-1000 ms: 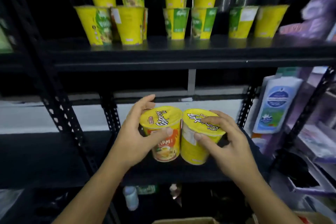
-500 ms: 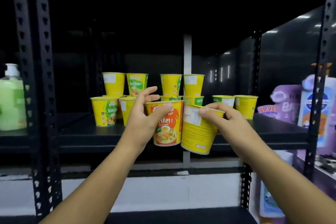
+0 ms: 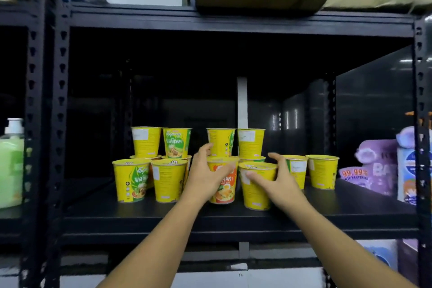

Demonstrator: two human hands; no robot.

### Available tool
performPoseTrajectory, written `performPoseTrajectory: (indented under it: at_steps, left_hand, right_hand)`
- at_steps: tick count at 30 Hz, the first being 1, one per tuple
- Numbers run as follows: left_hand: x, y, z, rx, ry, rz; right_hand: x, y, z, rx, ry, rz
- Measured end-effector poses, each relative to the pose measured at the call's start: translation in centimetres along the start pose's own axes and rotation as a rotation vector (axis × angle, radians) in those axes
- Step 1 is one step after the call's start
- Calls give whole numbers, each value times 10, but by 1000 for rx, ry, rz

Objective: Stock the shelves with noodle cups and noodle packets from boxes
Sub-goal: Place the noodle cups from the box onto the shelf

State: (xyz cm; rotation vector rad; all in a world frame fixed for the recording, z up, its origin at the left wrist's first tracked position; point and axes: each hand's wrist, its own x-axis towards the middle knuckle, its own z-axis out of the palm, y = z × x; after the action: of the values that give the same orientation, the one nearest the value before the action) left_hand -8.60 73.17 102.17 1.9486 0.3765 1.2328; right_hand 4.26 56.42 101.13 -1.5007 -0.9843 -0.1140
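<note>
Dim black steel rack; the shelf (image 3: 339, 210) carries stocked cups (image 3: 169, 181) stacked toward 12 o'clock. The left hand (image 3: 203, 179) is curled round the orange noodle cup (image 3: 223, 192) and the right hand (image 3: 282, 185) round the yellow noodle cup (image 3: 254, 194). Both cups are upright, side by side, just in front of the stack. Can't tell if the bases touch the shelf; far-side fingers are hidden.

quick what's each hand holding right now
Left hand: grips the orange noodle cup.
Right hand: grips the yellow noodle cup beside it.
</note>
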Motion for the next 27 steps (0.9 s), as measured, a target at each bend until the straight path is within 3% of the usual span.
performPoseTrajectory:
  at_steps: [6,22,27]
  left_hand:
    - [-7,-26,3,-44,-133,-167]
    - [-4,-36,4,28,-88,-166]
    - [-6,-31,6,65,-29,-174]
  right_hand:
    - [5,27,2,-69,-106,34]
    - [21,40,-8,181,-199,234]
    - [29,54,-9,214,-137,278]
